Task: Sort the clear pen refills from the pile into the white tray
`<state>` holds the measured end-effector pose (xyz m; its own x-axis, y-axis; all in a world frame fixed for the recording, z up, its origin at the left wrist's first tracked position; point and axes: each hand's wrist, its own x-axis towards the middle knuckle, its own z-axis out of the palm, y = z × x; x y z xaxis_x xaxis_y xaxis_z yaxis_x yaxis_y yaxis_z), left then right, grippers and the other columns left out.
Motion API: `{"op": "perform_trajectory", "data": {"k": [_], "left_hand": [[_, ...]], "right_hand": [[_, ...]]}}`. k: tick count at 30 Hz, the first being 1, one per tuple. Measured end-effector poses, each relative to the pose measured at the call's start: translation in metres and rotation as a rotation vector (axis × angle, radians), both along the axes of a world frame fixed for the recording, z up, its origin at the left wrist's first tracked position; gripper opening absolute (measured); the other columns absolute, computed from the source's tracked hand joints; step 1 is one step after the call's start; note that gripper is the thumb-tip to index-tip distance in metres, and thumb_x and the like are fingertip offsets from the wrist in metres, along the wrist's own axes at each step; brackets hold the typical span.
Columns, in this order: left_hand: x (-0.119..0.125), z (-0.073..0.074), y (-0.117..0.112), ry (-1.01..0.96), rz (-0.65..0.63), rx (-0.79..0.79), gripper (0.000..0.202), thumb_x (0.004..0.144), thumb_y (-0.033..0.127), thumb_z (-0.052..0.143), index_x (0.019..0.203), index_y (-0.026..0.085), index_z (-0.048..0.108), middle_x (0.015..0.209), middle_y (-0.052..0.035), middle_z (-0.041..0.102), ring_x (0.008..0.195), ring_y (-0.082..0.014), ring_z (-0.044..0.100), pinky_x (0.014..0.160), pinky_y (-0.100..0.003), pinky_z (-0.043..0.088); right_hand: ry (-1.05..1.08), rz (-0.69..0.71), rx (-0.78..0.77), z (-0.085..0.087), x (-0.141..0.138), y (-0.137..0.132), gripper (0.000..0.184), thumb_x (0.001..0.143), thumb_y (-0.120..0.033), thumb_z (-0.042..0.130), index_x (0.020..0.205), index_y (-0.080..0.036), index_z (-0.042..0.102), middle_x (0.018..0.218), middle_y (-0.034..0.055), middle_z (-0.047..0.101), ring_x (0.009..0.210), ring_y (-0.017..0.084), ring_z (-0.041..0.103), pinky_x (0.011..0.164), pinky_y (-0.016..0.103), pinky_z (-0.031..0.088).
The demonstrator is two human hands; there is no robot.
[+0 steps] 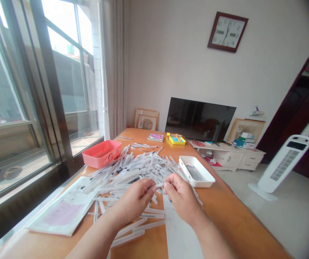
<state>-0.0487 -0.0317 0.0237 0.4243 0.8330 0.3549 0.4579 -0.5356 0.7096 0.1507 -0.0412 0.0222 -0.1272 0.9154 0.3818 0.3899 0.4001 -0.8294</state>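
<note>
My left hand [140, 198] and my right hand [180, 194] meet over the near side of a heap of pen parts. Between their fingertips runs a slim whitish pen piece [159, 185], pinched at both ends; most of it is covered by the fingers. The heap of clear and white pen tubes [143, 163] spreads over the table beyond and left of the hands, some with dark tips. Several loose tubes [133, 230] lie below my left hand. Under my right hand is a pale sheet [178, 233]. A white tray [207, 184] with grey, thin rods stands just right of the hands.
A red plastic basket [100, 163] stands at the left table edge, near a booklet [60, 212]. At the far end lie a colourful book [155, 137], a yellow box [176, 140] and a pen [126, 137]. The wooden table [232, 219] ends at the right, beside a tower fan [286, 165].
</note>
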Motion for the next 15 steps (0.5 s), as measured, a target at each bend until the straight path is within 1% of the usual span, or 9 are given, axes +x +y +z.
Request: {"op": "perform_trajectory", "data": {"k": [5, 9, 12, 15], "left_hand": [[0.0001, -0.0061, 0.002, 0.012, 0.003, 0.035, 0.033, 0.101, 0.042, 0.042, 0.095, 0.02, 0.067, 0.085, -0.0034, 0.065, 0.079, -0.0175, 0.058, 0.074, -0.027, 0.045], [0.001, -0.0102, 0.0036, 0.034, -0.006, 0.059, 0.031, 0.101, 0.039, 0.041, 0.095, 0.021, 0.066, 0.084, -0.0026, 0.065, 0.079, -0.0173, 0.057, 0.074, -0.027, 0.044], [0.0021, -0.0107, 0.0037, 0.053, 0.01, 0.1, 0.029, 0.101, 0.037, 0.043, 0.095, 0.021, 0.066, 0.086, -0.0035, 0.064, 0.082, -0.0184, 0.057, 0.075, -0.028, 0.044], [0.0027, -0.008, 0.0022, 0.065, 0.025, 0.12, 0.029, 0.1, 0.037, 0.043, 0.097, 0.021, 0.067, 0.088, -0.0047, 0.064, 0.085, -0.0197, 0.058, 0.077, -0.029, 0.044]], "right_hand": [[-0.069, 0.009, 0.013, -0.0011, 0.0006, 0.0011, 0.022, 0.099, -0.036, 0.046, 0.083, -0.021, 0.051, 0.069, -0.0037, 0.053, 0.063, 0.013, 0.047, 0.059, 0.026, 0.035], [-0.149, -0.016, 0.036, 0.0014, 0.0014, -0.0001, 0.025, 0.101, -0.038, 0.044, 0.081, -0.022, 0.047, 0.066, -0.0046, 0.049, 0.062, 0.014, 0.044, 0.058, 0.027, 0.032], [-0.182, -0.035, 0.045, 0.0003, 0.0014, 0.0014, 0.031, 0.101, -0.041, 0.042, 0.076, -0.023, 0.041, 0.063, -0.0051, 0.044, 0.061, 0.014, 0.041, 0.057, 0.027, 0.03], [-0.179, -0.043, 0.053, -0.0024, 0.002, 0.0045, 0.038, 0.101, -0.046, 0.042, 0.071, -0.023, 0.037, 0.062, -0.0049, 0.042, 0.06, 0.014, 0.039, 0.058, 0.028, 0.031]]}}
